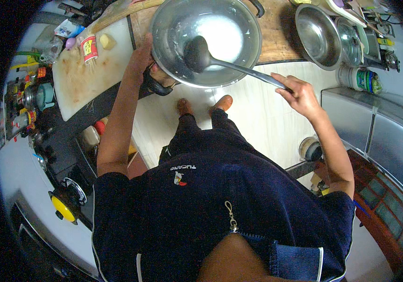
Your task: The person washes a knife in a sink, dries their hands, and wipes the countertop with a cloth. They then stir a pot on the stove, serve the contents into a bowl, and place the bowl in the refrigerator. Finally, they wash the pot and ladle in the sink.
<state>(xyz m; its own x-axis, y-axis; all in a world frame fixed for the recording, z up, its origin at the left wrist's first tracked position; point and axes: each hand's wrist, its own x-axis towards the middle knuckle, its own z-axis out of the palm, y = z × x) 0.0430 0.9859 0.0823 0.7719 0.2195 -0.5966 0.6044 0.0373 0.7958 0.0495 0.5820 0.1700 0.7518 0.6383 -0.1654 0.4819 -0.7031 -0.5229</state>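
Now the left hand [140,54] is gripping the wok [205,40] rim, fingers clenched, while the right hand [298,94] is grasping the ladle [199,54], stirring white liquid, probably batter. Next: scooping calls for dipping the bowl beyond the fingertips.

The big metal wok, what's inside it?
Inside the wok sits a pool of white liquid, with white smears on its wall. The ladle, held by the right hand, rests in it. Whatever lies beneath the ladle's bowl is hidden.

Wok [239,28] hides left hand [141,54] fingers; its top rim is cut off
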